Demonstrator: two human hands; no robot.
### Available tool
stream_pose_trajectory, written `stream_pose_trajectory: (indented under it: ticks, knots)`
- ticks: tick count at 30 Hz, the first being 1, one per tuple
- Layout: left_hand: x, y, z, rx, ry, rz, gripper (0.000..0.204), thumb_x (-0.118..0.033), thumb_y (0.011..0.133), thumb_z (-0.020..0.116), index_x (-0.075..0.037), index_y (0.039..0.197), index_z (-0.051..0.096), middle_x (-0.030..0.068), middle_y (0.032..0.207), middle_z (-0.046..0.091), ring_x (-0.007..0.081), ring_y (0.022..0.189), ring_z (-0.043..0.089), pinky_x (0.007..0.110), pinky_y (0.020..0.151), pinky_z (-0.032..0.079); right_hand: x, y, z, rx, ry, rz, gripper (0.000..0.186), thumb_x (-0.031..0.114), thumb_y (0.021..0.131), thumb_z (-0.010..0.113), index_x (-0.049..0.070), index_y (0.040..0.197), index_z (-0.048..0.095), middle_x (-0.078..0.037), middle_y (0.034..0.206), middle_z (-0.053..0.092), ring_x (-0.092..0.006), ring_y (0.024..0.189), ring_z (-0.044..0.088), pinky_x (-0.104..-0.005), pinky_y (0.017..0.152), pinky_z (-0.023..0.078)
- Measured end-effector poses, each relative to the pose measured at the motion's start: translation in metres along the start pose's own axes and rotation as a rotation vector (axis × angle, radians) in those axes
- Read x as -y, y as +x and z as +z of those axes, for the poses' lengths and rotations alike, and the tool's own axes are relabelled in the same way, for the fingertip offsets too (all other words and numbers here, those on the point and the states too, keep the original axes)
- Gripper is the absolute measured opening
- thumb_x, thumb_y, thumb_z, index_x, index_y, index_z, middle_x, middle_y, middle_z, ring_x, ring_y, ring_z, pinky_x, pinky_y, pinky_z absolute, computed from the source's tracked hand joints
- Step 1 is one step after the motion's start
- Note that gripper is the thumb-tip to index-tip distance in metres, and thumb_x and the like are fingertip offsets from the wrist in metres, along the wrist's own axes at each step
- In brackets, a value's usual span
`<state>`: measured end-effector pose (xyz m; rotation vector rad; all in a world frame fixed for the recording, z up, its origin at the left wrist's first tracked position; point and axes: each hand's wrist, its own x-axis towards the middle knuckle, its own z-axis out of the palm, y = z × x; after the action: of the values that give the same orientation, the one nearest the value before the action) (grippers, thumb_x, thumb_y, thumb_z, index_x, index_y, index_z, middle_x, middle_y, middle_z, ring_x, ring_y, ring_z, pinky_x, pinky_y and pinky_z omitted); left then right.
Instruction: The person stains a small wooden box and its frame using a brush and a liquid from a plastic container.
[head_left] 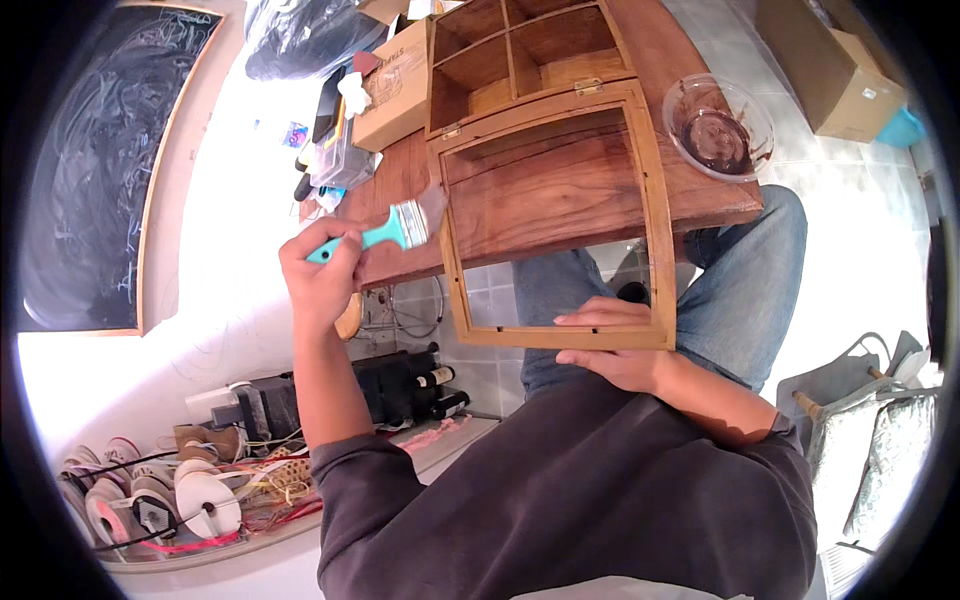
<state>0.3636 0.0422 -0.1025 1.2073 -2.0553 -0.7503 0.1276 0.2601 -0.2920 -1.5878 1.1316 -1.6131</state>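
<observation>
My left hand [322, 262] grips the turquoise handle of a flat paintbrush [410, 224], its bristles at the left side of an open wooden frame lid [657, 225]. Whether the bristles touch the wood I cannot tell. My right hand [622, 350] clasps the lid's near rail, fingers above and thumb side below. Hinges join the lid to a wooden box [513, 60] with square compartments, standing on the table. A round clear plastic bowl [718, 128] with brown paint or stain sits right of the box.
The reddish-brown wooden table [400, 190] ends above my knees. A cardboard box [396, 88] and a clear plastic container [342, 160] stand at its left. Ribbon spools [208, 500] and bottles fill a low shelf on the left. Another carton [845, 90] stands on the floor at far right.
</observation>
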Motion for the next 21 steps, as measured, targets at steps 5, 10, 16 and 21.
stream_pose_trajectory:
  ticks: [5, 10, 16, 21]
  knots:
    - [-0.006, 0.007, -0.011, -0.053, -0.061, 0.006, 0.010, 0.000, 0.092, 0.063, 0.007, 0.090, 0.071, 0.0074, 0.066, 0.064, 0.0088, 0.050, 0.054, 0.022, 0.043, 0.040, -0.001, -0.001, 0.003, -0.024, -0.102, -0.111, 0.035, 0.019, 0.078, 0.087, 0.001, 0.106, 0.073, -0.011, 0.102, 0.074, -0.0274, 0.083, 0.069, -0.0363, 0.072, 0.057]
    - [-0.013, 0.033, 0.023, -0.112, -0.060, 0.065, 0.013, -0.002, 0.094, 0.062, 0.007, 0.095, 0.072, 0.0071, 0.068, 0.064, 0.0096, 0.052, 0.054, 0.024, 0.047, 0.043, 0.003, -0.002, 0.003, -0.001, -0.058, -0.017, 0.035, 0.018, 0.079, 0.087, 0.000, 0.106, 0.073, -0.011, 0.102, 0.074, -0.0266, 0.082, 0.069, -0.0357, 0.071, 0.057]
    - [-0.025, 0.002, -0.007, 0.200, 0.200, -0.011, 0.014, 0.000, 0.084, 0.062, 0.004, 0.088, 0.075, 0.0019, 0.071, 0.066, 0.0074, 0.065, 0.056, 0.023, 0.054, 0.042, 0.010, 0.001, 0.001, -0.016, 0.006, 0.064, 0.036, 0.016, 0.078, 0.087, 0.000, 0.107, 0.074, -0.011, 0.091, 0.071, -0.0243, 0.078, 0.068, -0.0345, 0.069, 0.055]
    - [-0.036, 0.001, -0.010, -0.005, 0.062, 0.014, 0.011, 0.000, 0.087, 0.062, 0.005, 0.086, 0.071, 0.0017, 0.071, 0.065, 0.0067, 0.061, 0.055, 0.022, 0.053, 0.043, 0.008, 0.001, -0.001, 0.031, -0.065, 0.096, 0.041, 0.016, 0.077, 0.088, 0.000, 0.111, 0.073, -0.012, 0.089, 0.070, -0.0244, 0.078, 0.068, -0.0335, 0.069, 0.054]
